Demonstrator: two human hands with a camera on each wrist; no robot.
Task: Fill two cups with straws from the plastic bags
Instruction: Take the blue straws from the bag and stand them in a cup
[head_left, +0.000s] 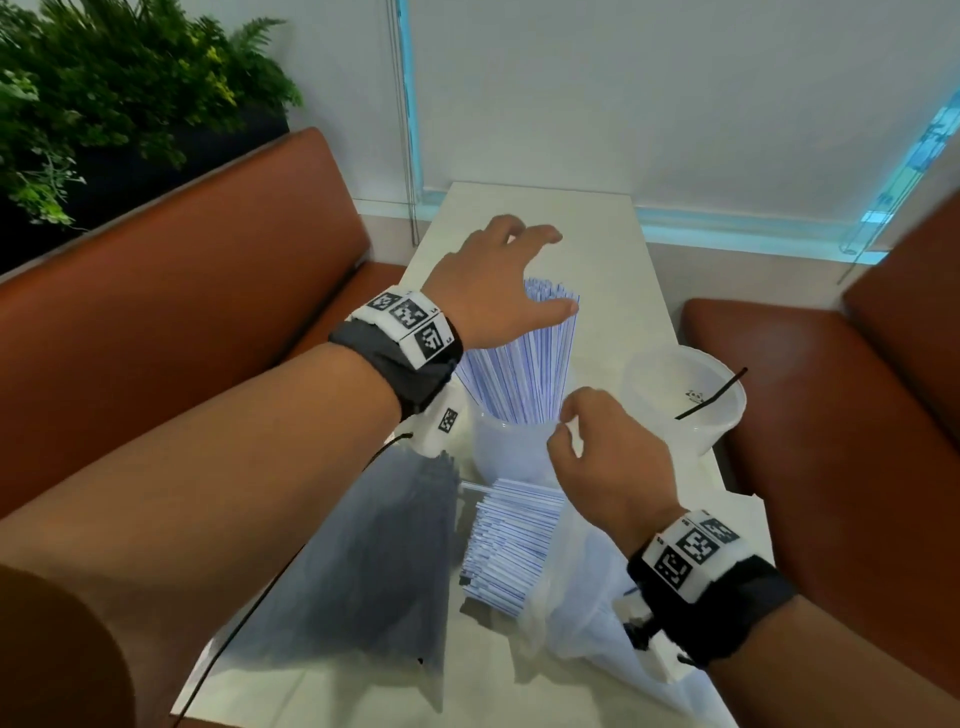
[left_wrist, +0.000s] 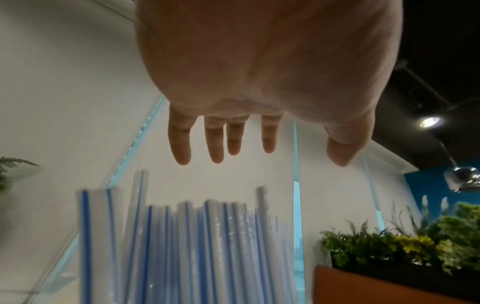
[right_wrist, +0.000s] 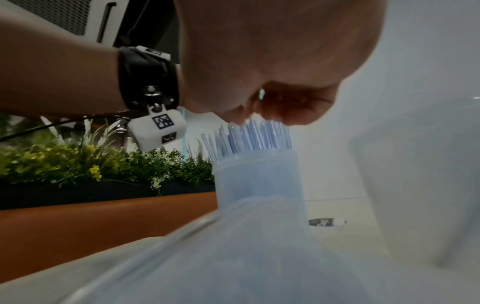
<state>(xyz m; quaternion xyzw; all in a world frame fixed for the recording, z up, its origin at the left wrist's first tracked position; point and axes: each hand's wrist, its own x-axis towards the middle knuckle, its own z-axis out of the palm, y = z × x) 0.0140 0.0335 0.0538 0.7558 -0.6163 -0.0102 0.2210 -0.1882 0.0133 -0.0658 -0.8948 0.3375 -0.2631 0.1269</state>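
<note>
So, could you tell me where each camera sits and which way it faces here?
Head: looks down the table at both forearms; left hand above the blue-striped straws, right hand beside the cup.
Left wrist: under the palm, looking up past spread fingers over straw tips.
Right wrist: low, looking across at the cup; palm and left forearm show.
Shared: all three show the straws.

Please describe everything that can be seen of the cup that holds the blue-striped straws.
The cup is translucent, whitish plastic, round, and stands upright near the middle of the white table. It is packed with white, blue-striped straws that rise far above its rim and fan out slightly. The left hand hovers open over the straw tops. The right hand, fingers loosely curled, is at the cup's right side; contact cannot be confirmed. A plastic bag of like straws lies just in front of it.
</note>
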